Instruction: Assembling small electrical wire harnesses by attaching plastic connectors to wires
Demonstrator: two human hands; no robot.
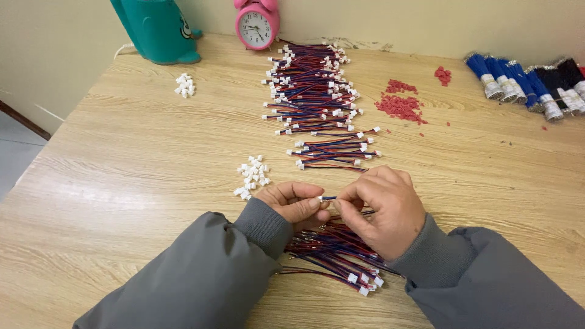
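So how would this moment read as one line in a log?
left hand: pinches white plug | right hand: pinches wire | under hands: wire pile | beside left: loose plugs | on: table

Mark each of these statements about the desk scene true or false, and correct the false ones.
1. Both hands pinch one short wire between them. True: the left hand and right hand meet on the wire.
2. The alarm clock is blue. False: the alarm clock is pink.
3. A small heap of loose white connectors lies just left of the hands. True: the white connectors sit on the table there.
4. The red pieces are piled at the left edge. False: the red pieces lie right of the long wire pile.
5. Wire bundles lie under the wrists. True: the bundle shows there.
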